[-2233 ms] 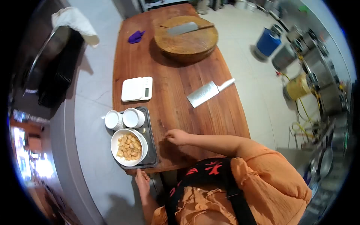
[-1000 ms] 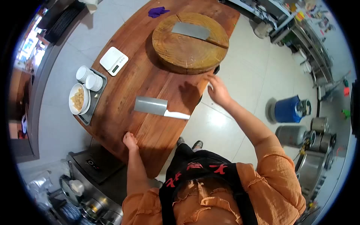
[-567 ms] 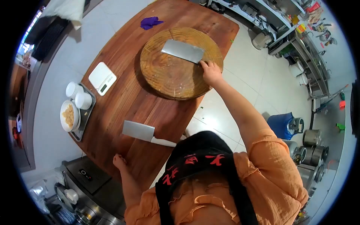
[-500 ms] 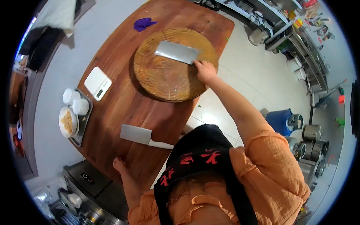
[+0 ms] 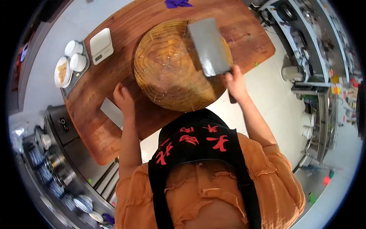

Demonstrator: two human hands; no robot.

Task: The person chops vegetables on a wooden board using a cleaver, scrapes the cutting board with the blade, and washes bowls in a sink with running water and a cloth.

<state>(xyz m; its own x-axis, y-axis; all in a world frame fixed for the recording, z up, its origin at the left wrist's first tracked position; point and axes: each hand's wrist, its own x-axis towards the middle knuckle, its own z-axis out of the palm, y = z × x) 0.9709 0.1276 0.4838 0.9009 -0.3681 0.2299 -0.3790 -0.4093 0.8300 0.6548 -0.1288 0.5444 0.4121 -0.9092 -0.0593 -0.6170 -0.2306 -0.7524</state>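
Note:
My right hand is closed around the dark handle of a cleaver. Its broad steel blade is raised over the right part of a thick round wooden chopping block, slightly blurred. My left hand hovers above the table left of the block, fingers loosely curled with nothing visible in them. Just beside it, a second cleaver lies on the wood; my left forearm covers its handle.
A white kitchen scale sits on the wooden table at the left. Near it, a tray carries white cups and a bowl of pale food. A purple cloth lies at the far edge. Steel shelves stand at right.
My right hand has lifted the dark-handled cleaver off the block and turned its blade to point away from me. My left hand has moved forward from the table's near-left edge. The view has shifted.

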